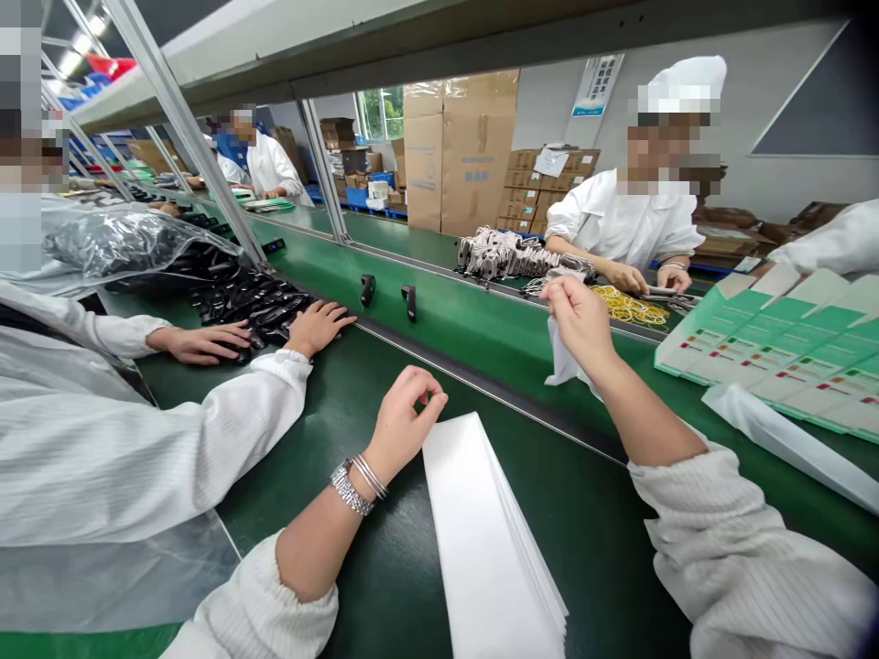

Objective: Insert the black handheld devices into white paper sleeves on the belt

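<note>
My left hand (406,423), with a metal bracelet (352,485) on its wrist, hangs just above a fanned stack of white sheets (484,540) on the green bench (343,430). Its thumb and forefinger curl together around nothing visible. My right hand (580,320) is raised further right, pinching a thin white sheet (564,361) that droops below it. The sheet's upper edge is hidden by my fingers. Neither hand touches the stack.
A co-worker's hands (320,328) rest on black cables (247,307) at left. Opposite, another person's hands work beside yellow rubber bands (628,305) and bundled grey cables (508,256). Flat green-and-white cartons (762,352) lie at right. A metal-framed shelf spans overhead.
</note>
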{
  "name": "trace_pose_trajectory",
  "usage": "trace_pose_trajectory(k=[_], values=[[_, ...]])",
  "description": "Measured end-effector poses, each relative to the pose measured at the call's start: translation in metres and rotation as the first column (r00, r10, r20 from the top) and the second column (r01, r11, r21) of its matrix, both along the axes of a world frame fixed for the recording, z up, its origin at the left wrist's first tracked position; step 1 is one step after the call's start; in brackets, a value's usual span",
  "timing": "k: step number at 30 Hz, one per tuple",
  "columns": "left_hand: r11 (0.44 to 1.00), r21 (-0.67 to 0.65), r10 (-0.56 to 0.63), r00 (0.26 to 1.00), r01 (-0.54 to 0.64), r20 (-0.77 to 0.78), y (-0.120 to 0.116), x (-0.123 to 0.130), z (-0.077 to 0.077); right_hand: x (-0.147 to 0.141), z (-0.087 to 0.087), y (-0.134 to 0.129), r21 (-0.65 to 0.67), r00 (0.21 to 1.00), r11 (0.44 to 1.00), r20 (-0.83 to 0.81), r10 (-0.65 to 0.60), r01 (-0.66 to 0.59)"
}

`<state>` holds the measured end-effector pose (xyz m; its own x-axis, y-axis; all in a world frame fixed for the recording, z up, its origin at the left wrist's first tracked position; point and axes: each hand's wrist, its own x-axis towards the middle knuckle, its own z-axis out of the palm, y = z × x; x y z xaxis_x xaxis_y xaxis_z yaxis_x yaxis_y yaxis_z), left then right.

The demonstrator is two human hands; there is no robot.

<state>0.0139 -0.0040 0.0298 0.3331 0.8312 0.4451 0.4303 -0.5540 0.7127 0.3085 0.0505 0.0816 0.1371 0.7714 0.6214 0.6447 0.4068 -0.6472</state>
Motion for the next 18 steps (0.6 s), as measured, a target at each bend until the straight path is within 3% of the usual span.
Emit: trace_pose_trajectory(k=[2,4,9,13,18], values=[[1.0,-0.02,-0.008,1.0,0.008,-0.023,0.0,0.001,-0.002,0.007,-0.02,0.011,0.033,0.981,0.992,0.153,-0.122,0.118],[0.999,-0.036,-0.017,0.999,0.016,-0.047,0.001,0.001,-0.003,0.002,-0.044,0.021,-0.01,0.978,0.993,0.176,-0.113,0.117],[0.998,-0.046,-0.047,0.993,0.042,-0.108,0.002,0.003,-0.006,-0.029,-0.091,0.034,-0.255,0.99,0.964,-0.136,0.047,-0.081],[0.997,-0.038,-0.074,0.989,0.07,-0.129,0.003,0.003,-0.006,-0.036,-0.104,0.036,-0.303,0.963,0.949,-0.269,0.005,-0.09],[0.996,-0.044,-0.086,0.986,0.08,-0.144,0.003,0.006,-0.006,-0.027,-0.106,0.037,-0.372,0.958,0.927,-0.282,-0.059,-0.053]])
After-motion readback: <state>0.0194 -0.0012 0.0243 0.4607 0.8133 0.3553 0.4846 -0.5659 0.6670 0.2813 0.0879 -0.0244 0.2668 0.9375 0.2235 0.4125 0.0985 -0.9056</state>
